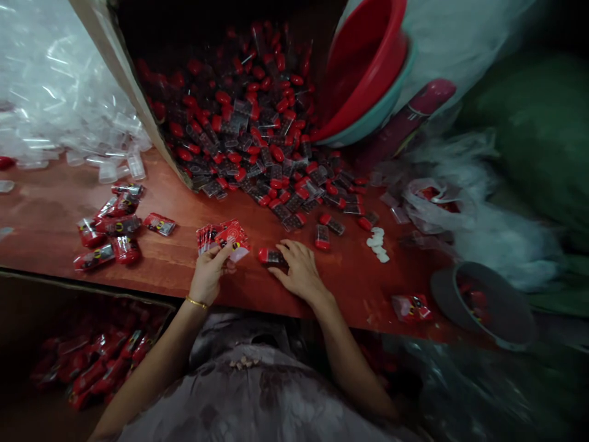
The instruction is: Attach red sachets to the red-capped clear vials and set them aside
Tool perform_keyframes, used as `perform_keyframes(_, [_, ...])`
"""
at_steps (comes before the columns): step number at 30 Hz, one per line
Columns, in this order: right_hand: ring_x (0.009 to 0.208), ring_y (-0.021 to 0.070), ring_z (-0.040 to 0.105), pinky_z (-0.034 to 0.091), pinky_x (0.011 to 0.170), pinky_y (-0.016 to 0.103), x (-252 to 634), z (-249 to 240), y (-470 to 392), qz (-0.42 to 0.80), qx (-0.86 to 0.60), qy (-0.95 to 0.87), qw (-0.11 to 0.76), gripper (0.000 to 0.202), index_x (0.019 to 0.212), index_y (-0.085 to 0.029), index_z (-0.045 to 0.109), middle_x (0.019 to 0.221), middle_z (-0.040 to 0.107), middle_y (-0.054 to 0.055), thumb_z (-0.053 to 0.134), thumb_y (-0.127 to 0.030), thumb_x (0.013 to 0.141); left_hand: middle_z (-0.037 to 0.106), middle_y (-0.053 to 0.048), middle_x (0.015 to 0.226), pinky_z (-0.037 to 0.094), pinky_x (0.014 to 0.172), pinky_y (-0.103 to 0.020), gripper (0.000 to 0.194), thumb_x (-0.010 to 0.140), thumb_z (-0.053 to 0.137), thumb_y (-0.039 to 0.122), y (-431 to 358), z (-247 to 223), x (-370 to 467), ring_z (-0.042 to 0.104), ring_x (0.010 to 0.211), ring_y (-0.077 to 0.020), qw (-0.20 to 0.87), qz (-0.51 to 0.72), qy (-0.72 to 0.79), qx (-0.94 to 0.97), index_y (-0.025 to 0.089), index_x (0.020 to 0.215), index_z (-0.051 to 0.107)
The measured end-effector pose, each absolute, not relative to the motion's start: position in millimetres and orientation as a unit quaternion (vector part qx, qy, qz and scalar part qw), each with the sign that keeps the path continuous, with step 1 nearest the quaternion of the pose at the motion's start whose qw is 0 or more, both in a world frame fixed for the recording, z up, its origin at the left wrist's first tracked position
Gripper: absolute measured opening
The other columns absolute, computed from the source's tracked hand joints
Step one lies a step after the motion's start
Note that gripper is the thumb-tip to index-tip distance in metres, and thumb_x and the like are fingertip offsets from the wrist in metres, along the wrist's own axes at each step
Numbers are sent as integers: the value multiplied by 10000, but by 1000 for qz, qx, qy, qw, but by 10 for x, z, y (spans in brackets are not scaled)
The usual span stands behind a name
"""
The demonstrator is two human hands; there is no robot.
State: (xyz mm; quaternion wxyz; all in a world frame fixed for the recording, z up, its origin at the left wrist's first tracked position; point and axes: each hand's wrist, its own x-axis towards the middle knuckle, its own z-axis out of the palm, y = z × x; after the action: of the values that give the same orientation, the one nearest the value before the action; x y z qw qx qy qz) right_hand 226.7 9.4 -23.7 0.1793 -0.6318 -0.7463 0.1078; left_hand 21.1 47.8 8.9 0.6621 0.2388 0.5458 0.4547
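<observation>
My left hand [210, 270] pinches a fanned bunch of red printed packets [230, 232] just above the table, thumb on top. Under the fingers of my right hand [301, 270] is a small clear container with a red cap [269, 256], lying on its side with dark contents. The fingers and thumb close around its right end. Just right of that hand, another red-capped container [322, 237] stands among loose ones. Left of my left hand lies a single wrapped red packet [160, 224], beside a small pile of wrapped packets [115, 227].
A tipped cardboard box [133, 92] spills many red-capped containers [257, 135] onto the red table [184, 184]. Clear plastic pieces [64, 92] heap at left. Basins [391, 37], a maroon flask [423, 101], white discs [378, 244] and a grey bowl [444, 298] are at right. Below left, a box holds wrapped packets [105, 356].
</observation>
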Motion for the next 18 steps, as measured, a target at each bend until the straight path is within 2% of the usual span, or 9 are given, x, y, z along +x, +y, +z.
perform_keyframes(3, [1124, 300, 468, 380, 904, 445, 2225, -292, 77, 97, -633, -743, 193, 364, 1111, -163, 567, 1229, 552, 132, 621, -307, 781, 538, 45, 416, 438, 408, -180, 399, 470, 788, 431, 497, 80, 221, 495, 381, -74, 672, 451, 539, 234, 142, 601, 546])
perform_keyframes(8, [916, 269, 586, 436, 805, 415, 2221, -274, 10, 95, -610, -749, 238, 337, 1085, -152, 559, 1007, 660, 113, 627, -298, 789, 567, 36, 481, 455, 422, -174, 416, 435, 807, 430, 496, 95, 222, 522, 420, -69, 674, 451, 537, 232, 133, 604, 569])
perform_keyframes(13, [903, 222, 623, 477, 793, 358, 2184, -119, -195, 112, -579, -727, 353, 363, 1116, -218, 551, 1000, 674, 73, 642, -332, 784, 582, 26, 520, 457, 419, -177, 456, 390, 820, 463, 458, 147, 265, 526, 436, -68, 680, 435, 547, 221, 123, 598, 597])
perform_keyframes(18, [879, 199, 639, 496, 780, 324, 2092, 7, -285, 132, -559, -719, 392, 369, 1118, -231, 557, 988, 682, 59, 654, -328, 775, 586, 20, 510, 457, 434, -184, 451, 398, 815, 478, 416, 190, 320, 513, 434, -65, 704, 410, 531, 234, 123, 598, 620])
